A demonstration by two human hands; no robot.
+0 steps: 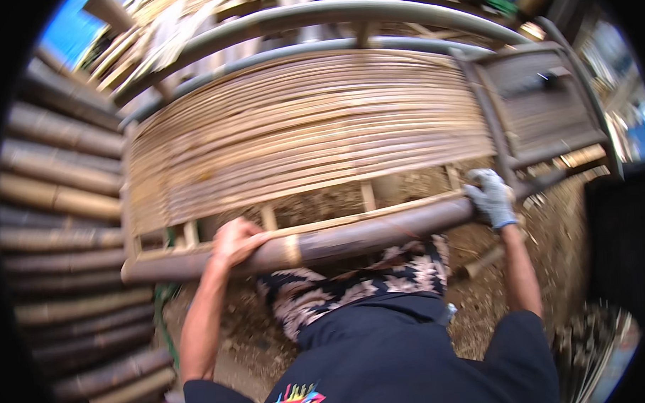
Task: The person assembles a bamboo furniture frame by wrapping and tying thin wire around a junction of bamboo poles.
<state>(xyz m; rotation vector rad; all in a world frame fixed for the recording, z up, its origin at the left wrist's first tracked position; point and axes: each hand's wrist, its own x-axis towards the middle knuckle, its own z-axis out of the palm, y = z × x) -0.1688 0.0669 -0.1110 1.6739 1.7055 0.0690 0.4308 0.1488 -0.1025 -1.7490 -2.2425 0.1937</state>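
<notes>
Bamboo frame (127, 201) was found directly in front of the person, laid crosswise from left to right, with its slatted panel (313, 131) set on the far side and its thick near pole (384, 229) placed just before the body. Between panel and pole, a gap was left, crossed by short crosspieces (368, 195); ground litter was seen through it.

Near pole was gripped toward its left end by the bare left hand (239, 241), fingers curled over the top. The gloved right hand (490, 197) was rested on the pole's right part, fingers somewhat spread; whether it was closed on the pole could not be told, the view being blurred.

Surroundings: the left side was crowded by stacked bamboo poles (65, 257), lying close against the frame's left end. The far side was bounded by a curved rail (295, 18), beyond which loose pale strips (150, 44) were heaped. A blue sheet (68, 29) was noted at far left. The right end was taken up by a dark side panel (547, 115). At near right, thin sticks (583, 356) were bunched. Brown ground (551, 247) was strewn with shavings.
</notes>
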